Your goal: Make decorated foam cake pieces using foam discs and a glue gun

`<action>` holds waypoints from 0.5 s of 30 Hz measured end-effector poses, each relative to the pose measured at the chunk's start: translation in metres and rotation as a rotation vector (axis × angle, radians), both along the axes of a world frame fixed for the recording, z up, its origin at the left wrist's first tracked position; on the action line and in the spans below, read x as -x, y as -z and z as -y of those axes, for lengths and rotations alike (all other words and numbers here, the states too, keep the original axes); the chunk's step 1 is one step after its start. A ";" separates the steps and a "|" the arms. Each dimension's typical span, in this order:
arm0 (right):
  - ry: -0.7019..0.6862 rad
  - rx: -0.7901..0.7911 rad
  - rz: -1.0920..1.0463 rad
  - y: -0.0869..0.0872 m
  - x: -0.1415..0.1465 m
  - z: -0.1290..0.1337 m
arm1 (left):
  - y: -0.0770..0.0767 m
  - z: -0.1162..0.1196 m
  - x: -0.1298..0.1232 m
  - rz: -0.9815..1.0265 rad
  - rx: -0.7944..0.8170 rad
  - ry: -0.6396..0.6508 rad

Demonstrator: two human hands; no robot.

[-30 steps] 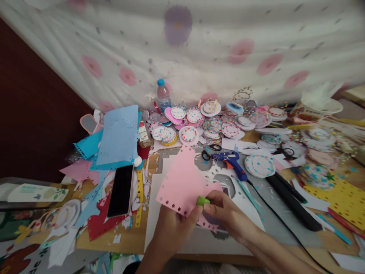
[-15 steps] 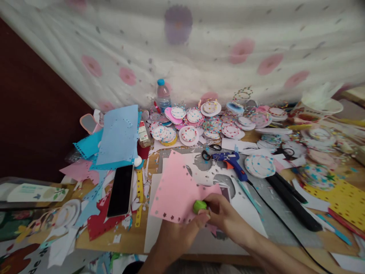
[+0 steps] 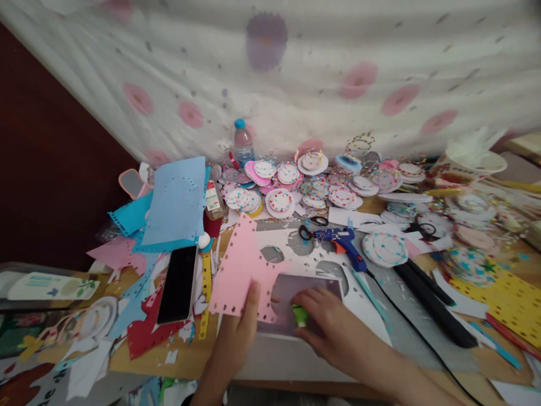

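Observation:
My left hand (image 3: 236, 332) grips the lower edge of a pink paper sheet (image 3: 243, 259), with the thumb on top. Small flower-shaped holes run along the sheet's edges. My right hand (image 3: 327, 321) is closed around a small green paper punch (image 3: 301, 316), partly hidden by the fingers. The punch is over a shallow, see-through tray (image 3: 283, 287), just right of the pink sheet. I cannot tell whether the punch touches the tray. Beneath them lies white paper (image 3: 270, 361) with cut-outs.
A blue glue gun (image 3: 344, 242) with a black cord lies behind my right hand. A phone (image 3: 177, 285) and a yellow punched strip (image 3: 205, 293) are left. Many layered paper discs (image 3: 281, 200) and a bottle (image 3: 243, 144) stand at the back. A black long-armed stapler-like tool (image 3: 439, 304) lies right.
The punch has come away from the pink sheet, moving right over the tray in my right hand. My left hand has shifted the sheet left, uncovering the tray.

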State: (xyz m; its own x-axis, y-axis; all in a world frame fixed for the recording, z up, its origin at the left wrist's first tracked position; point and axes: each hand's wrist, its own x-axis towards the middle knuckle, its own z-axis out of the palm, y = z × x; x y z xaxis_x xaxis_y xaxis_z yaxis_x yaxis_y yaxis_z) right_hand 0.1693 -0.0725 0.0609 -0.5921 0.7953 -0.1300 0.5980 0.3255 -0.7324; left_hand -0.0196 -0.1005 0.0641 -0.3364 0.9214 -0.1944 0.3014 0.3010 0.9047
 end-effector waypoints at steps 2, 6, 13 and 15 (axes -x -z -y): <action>-0.101 -0.193 0.164 0.000 -0.001 0.001 | -0.002 -0.001 0.000 0.070 0.064 0.014; -0.240 -0.324 0.342 -0.015 -0.004 -0.004 | -0.007 -0.002 0.000 0.062 0.080 -0.040; -0.352 -0.443 0.324 -0.055 0.001 -0.008 | -0.013 -0.002 0.012 0.053 0.097 0.042; -0.366 -0.459 0.338 -0.056 0.006 -0.007 | -0.014 0.000 0.013 0.058 0.088 0.013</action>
